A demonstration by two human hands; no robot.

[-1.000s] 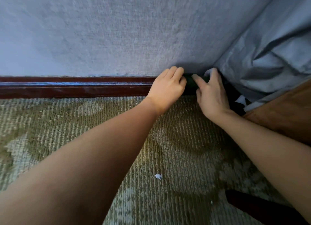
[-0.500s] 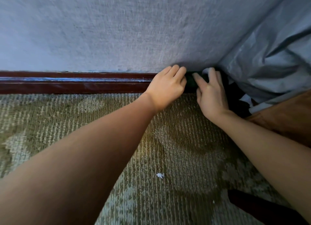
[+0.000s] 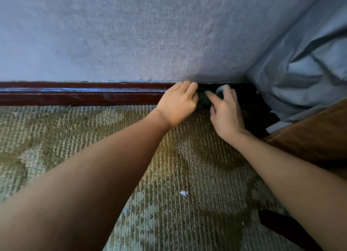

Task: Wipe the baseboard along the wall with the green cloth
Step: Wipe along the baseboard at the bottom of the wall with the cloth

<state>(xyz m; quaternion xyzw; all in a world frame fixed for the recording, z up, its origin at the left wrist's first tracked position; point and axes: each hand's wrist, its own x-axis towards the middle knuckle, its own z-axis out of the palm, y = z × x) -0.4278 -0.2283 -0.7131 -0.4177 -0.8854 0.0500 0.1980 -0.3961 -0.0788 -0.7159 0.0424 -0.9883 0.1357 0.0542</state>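
So the person is down on the floor with both bare arms stretched out to the bottom of the wall (image 3: 131, 34). The green cloth (image 3: 203, 99) is bunched up small and dark right against the reddish-brown baseboard (image 3: 84, 94), squeezed between the two hands, and only a little patch of it shows.

The left hand (image 3: 178, 103) has its fingers curled over the cloth's left end, knuckles up against the top edge of the baseboard, so it's holding it there. The right hand (image 3: 226, 112) lies just beside it with the thumb laid across the cloth and the other fingers reaching toward the baseboard. Honestly I can't tell whether that hand is actually gripping or just touching.

The floor is a ribbed, greenish-beige carpet (image 3: 56, 138), with a tiny white scrap (image 3: 184, 193) lying on it between the forearms. To the right, crumpled grey fabric (image 3: 300, 72) hangs down into the corner, over something brown (image 3: 309, 138) below it. The gap under the fabric is too dark to make out.
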